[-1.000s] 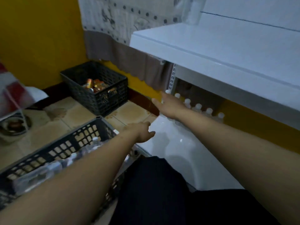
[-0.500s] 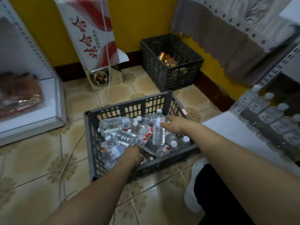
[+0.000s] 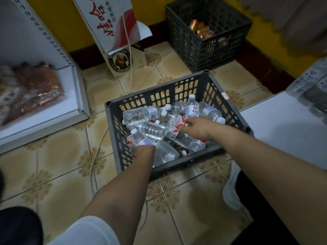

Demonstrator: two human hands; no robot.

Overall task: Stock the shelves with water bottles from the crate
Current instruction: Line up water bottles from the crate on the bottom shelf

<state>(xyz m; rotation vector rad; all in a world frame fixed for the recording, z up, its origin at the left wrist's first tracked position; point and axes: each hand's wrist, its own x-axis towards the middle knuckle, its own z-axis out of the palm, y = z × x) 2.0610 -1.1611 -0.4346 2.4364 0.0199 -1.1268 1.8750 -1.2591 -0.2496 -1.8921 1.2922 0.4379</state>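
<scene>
Both hands are down in the crate (image 3: 228, 110): left hand (image 3: 144, 150) wrapped round a bottle (image 3: 139, 139), right hand (image 3: 195, 128) pinching another. A few bottles sit on the shelf (image 3: 283, 124) already, but plenty's left.

1. Tiled floor (image 3: 58, 152): beige tiles w/ brown flower motifs at the corners; carries most things in view.
2. Grey crate (image 3: 224, 110) sits on the floor at centre, loose water bottles (image 3: 152, 129) piled inside.
3. Black crate (image 3: 192, 45) on the floor behind it, near the yellow wall; holds orange cans (image 3: 203, 30).
4. Red-and-white sign (image 3: 109, 23) stands on the floor by the wall, left of the black crate.
5. White cable (image 3: 130, 75) runs down across the tiles.
6. Left white shelf (image 3: 70, 96), low, just off the floor: packaged goods (image 3: 30, 91) lie on it.
7. Right white shelf (image 3: 283, 124), beside the grey crate: bottles in a row (image 3: 311, 85) at the back, blurred.
</scene>
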